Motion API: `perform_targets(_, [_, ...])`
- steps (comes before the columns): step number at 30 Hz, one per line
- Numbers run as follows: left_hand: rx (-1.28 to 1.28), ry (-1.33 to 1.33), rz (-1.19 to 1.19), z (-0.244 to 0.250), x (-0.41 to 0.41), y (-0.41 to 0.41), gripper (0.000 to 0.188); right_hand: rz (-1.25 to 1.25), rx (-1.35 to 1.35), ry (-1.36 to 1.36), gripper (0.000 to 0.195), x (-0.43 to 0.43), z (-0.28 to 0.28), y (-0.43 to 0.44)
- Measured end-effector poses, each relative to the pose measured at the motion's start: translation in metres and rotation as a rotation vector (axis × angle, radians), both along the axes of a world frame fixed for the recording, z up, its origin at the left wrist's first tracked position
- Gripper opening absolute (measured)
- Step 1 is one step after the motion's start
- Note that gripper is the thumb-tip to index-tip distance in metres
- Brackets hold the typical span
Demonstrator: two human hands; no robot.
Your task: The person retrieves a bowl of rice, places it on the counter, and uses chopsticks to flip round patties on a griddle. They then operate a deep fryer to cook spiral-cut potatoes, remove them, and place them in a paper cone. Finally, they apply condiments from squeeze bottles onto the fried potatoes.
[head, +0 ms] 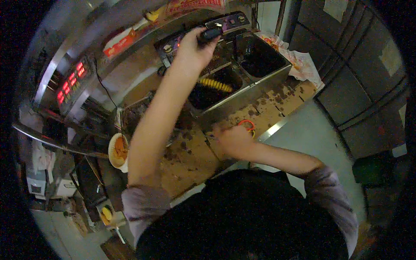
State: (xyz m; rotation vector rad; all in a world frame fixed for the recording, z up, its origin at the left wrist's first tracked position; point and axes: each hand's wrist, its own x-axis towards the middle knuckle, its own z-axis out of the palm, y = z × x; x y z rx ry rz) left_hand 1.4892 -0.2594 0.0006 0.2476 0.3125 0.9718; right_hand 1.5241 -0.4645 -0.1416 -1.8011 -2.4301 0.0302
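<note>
My left hand (195,48) is stretched over a two-tank countertop fryer (250,84), fingers wrapped around a black handle-like object (209,35) near the control panels. Below it, a yellow spiral-cut piece of food (216,85) lies in the dark near tank. My right hand (235,141) is low over the stained brown counter (191,162), in front of the fryer. It is blurred, with its fingers curled. Red and yellow loops (247,125), like scissor handles, show just behind it; whether the hand grips them is unclear.
Crumpled printed paper (302,66) covers the counter beyond the fryer's right side. A white tub of orange-brown contents (118,151) stands at left, near a machine with a red lit display (70,83). Dark cabinet doors (351,61) rise at right.
</note>
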Motion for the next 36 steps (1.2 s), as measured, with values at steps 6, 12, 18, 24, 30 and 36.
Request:
perform_targets(6, [0.189,-0.245,-0.248,0.007,-0.007,0.028,0.018,-0.198,0.124,-0.304,0.042,0.112,0.024,-0.027])
perform_targets(12, [-0.168,-0.013,0.196,0.038,0.006,-0.007,0.029,-0.125,0.225,-0.422,0.025,0.168,0.008,0.067])
perform_targets(18, [-0.071,-0.063,0.18,0.032,0.0,0.012,0.031,-0.029,0.129,-0.503,0.015,0.137,-0.022,0.14])
perform_targets(24, [-0.103,-0.003,0.224,0.04,0.005,-0.008,0.03,-0.164,0.065,-0.512,0.014,0.12,-0.045,0.177])
perform_targets(30, [-0.105,-0.056,0.191,0.037,-0.001,0.003,0.025,-0.194,0.035,-0.609,0.022,0.102,-0.056,0.196])
perform_targets(36, [-0.071,-0.061,0.168,0.037,0.003,0.007,0.023,-0.217,0.166,-0.662,0.023,0.101,-0.085,0.212])
